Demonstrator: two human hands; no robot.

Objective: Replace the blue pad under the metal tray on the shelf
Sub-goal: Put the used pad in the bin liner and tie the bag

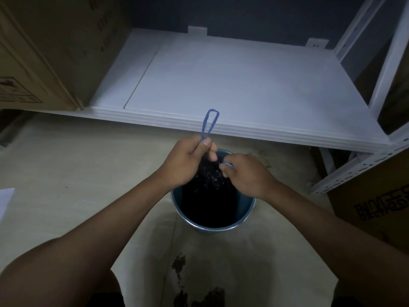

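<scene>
From the head view we look down at our two hands above a blue bin (243, 214) with a black bag (210, 196) inside. Our left hand (188, 161) pinches a blue loop (209, 122) of the bag, which stands up in front of the shelf (221, 85) edge. Our right hand (245, 173) is curled around a second blue loop (228, 164) near the bin's far rim. Both hands are close together, just below the white shelf. We see no pad and no tray. A carton (44, 52) stands on the shelf at left.
</scene>
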